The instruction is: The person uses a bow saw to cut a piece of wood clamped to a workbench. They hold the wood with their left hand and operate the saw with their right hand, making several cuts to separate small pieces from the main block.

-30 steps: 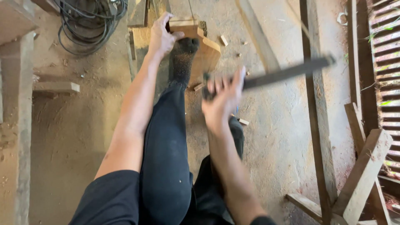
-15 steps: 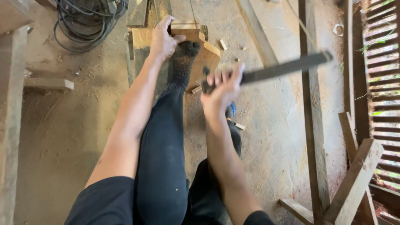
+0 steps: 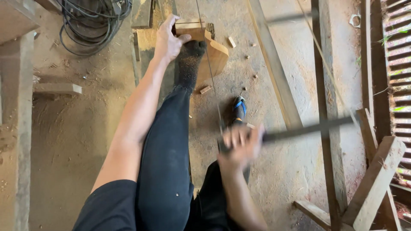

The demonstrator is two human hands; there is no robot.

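Note:
My left hand [image 3: 168, 39] grips a small pale wooden piece [image 3: 188, 26] at the top of a chunky wooden block [image 3: 217, 54] on the dusty floor. My foot in a dark sock [image 3: 190, 55] presses on the same block. My right hand [image 3: 240, 144] is closed around the handle of a long dark blade [image 3: 308, 129], which points right and is motion-blurred. That hand hovers above my right knee, well below the block. My other foot wears a blue sandal [image 3: 239, 107].
A coil of black cable [image 3: 87, 23] lies at the top left. Long planks [image 3: 274, 68] and beams [image 3: 325, 85] cross the floor on the right, beside a slatted wall [image 3: 396, 64]. A wooden bench edge [image 3: 19, 111] runs along the left. Small offcuts [image 3: 206, 89] lie near the block.
My right hand has swung the blade down and back toward my body, away from the block. My left hand and foot stay on the block.

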